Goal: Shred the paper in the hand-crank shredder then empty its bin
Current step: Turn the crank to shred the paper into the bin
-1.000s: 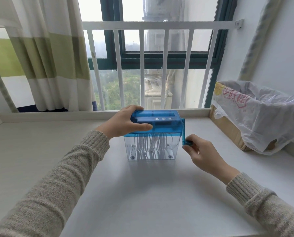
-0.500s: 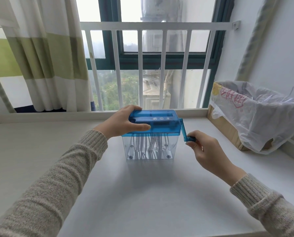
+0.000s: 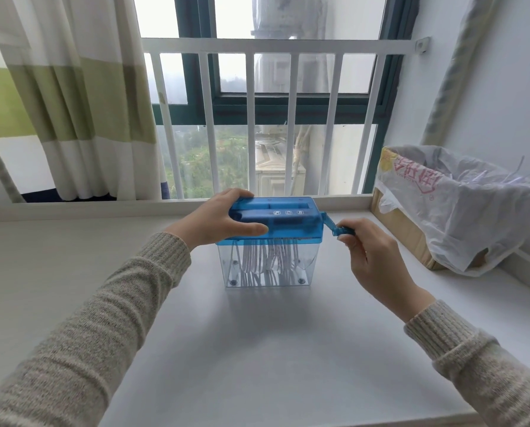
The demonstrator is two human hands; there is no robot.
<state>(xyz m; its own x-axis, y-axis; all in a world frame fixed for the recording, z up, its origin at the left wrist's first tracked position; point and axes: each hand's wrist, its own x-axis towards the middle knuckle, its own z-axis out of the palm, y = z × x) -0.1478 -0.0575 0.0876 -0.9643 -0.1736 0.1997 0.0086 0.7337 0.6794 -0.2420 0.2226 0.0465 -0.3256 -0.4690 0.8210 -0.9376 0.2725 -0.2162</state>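
Note:
A small hand-crank shredder with a blue top [image 3: 291,218] stands on the white sill near the window. Its clear bin [image 3: 308,266] holds hanging white paper strips [image 3: 270,260]. My left hand [image 3: 217,221] grips the left end of the blue top, thumb across the front. My right hand [image 3: 368,257] pinches the blue crank handle [image 3: 339,229] at the shredder's right side; the crank arm slants down to the right.
A cardboard box lined with a white plastic bag [image 3: 454,211] holding paper strips sits at the right, against the wall. White window bars [image 3: 251,118] rise behind the shredder. A striped curtain [image 3: 72,103] hangs at the left. The white sill [image 3: 257,349] spreads in front.
My right hand has swung the crank handle from low beside the bin up and outward. The left hand has stayed on the top. The strips hang longer in the bin.

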